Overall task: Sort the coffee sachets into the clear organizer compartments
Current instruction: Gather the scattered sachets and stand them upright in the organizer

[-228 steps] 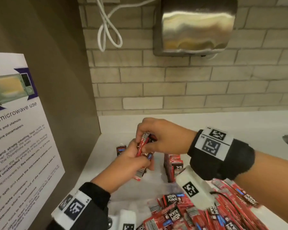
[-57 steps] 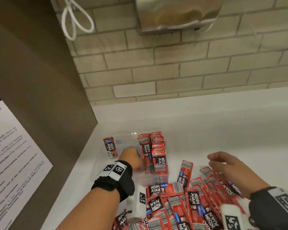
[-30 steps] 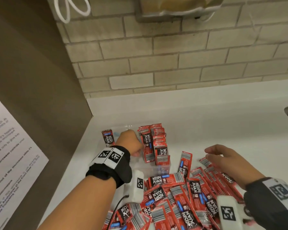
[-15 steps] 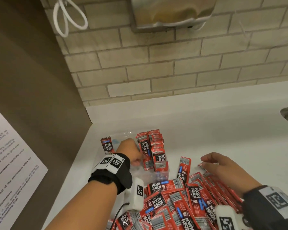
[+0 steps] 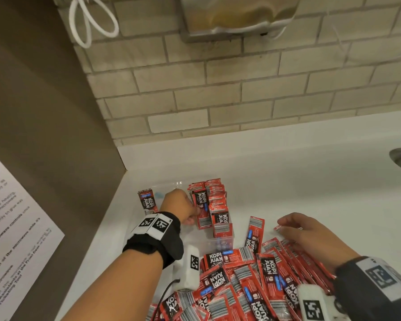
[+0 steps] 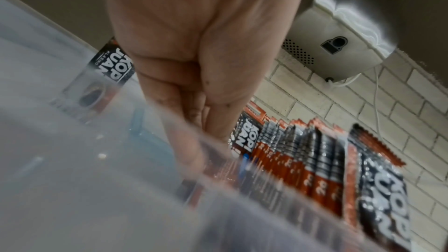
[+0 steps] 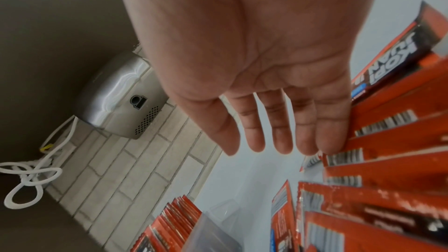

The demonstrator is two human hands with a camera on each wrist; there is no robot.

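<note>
The clear organizer sits on the white counter, near the corner where the brown side panel meets the brick wall. All places below are relative to the organizer.

Inside it, a row of red sachets stands upright and packed tight along its right-hand compartment. One single sachet stands upright at its far-left side, well apart from the row. Which compartment that one is in I can't tell, since the clear walls barely show.

Left hand is down inside the organizer, just left of the packed row. From the left wrist cam the fingers are together and pointing down behind the blurred plastic wall, w/ the thumb close against them beside the row's first sachet. Probably pressing or pinching that sachet, but the view is too blurred to say which.

Right hand is to the right of the organizer, above the loose pile of sachets that spreads in front & to the right of it. Fingers are straight and slightly spread, holding nothing; the little-finger tip touches the edge of a pile sachet. One sachet from the pile leans nearly upright just beside the organizer's front-right corner.

Above on the wall: a steel hand dryer w/ a looped white cord. A printed notice hangs on the panel to the left.
</note>
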